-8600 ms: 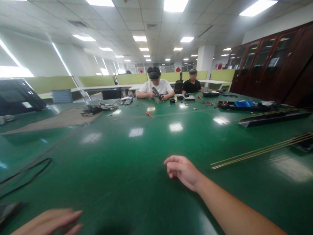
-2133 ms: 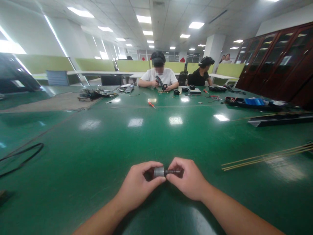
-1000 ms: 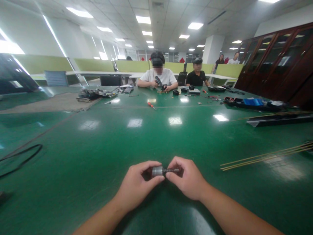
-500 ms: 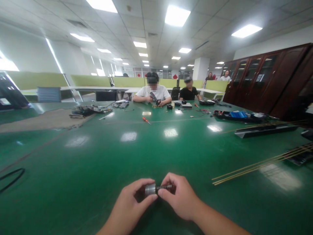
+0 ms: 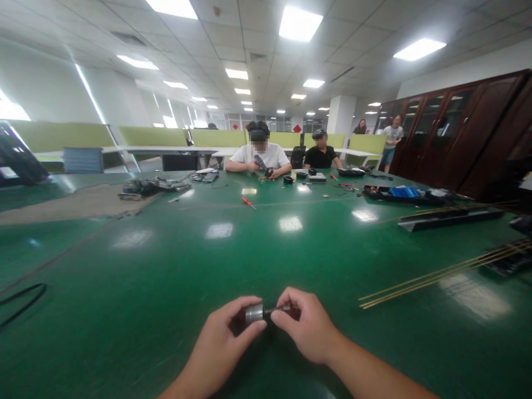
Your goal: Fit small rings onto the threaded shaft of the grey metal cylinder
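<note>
Just above the green tabletop, low in the middle of the head view, is a short silver metal cylinder [image 5: 254,313] with a thin dark shaft [image 5: 276,311] pointing right. It looks like a hole saw on its shank, though its far end is hidden. My left hand [image 5: 226,338] grips the cylinder between thumb and fingers. On the other side, my right hand [image 5: 310,324] pinches the shaft with thumb and curled fingers. The part lies roughly level between the two hands.
Thin yellowish rods [image 5: 419,282] lie at right, near a black channel [image 5: 451,219]. A red screwdriver [image 5: 248,203] lies farther off. Dismantled parts [image 5: 145,187] sit at back left, a black cable [image 5: 25,305] at left. Two people [image 5: 260,158] sit across the table.
My right hand has shifted slightly up along with the shaft, and its fingers have moved a little. The left hand still holds the cylinder. A person at the back right has stepped farther into view.
</note>
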`<state>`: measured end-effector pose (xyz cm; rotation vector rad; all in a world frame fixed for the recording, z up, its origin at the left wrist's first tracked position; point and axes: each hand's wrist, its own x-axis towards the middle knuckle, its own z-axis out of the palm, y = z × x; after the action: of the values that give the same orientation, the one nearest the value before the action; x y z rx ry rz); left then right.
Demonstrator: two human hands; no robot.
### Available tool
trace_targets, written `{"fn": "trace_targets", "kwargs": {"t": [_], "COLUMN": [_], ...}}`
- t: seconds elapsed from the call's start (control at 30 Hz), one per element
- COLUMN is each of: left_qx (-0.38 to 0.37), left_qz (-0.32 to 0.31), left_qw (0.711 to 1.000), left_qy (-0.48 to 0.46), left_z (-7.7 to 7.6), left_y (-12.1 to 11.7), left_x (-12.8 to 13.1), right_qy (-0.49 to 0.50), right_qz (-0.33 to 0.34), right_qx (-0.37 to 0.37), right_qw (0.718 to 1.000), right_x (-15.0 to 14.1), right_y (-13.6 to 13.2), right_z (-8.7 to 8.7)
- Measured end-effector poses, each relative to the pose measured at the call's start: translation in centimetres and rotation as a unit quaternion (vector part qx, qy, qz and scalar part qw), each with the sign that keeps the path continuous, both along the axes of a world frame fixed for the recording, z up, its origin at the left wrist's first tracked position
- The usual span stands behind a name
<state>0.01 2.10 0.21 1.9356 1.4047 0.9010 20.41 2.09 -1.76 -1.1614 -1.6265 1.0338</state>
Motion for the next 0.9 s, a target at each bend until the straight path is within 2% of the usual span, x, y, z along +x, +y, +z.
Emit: {"fn": "trace_targets", "kwargs": {"t": [0.9], "left_qx": [-0.022], "left_qz": [-0.013], "left_qw": [0.999], "left_qy": [-0.025], "left_z": [0.52], "left_y": [-0.08], "left_x": [0.15], "right_qy": [0.009], "right_qz": [0.000], "right_qx": [0.000], "right_qw": [1.000], "right_x": [0.02], "right_y": [-0.16], "right_z": [0.15]}}
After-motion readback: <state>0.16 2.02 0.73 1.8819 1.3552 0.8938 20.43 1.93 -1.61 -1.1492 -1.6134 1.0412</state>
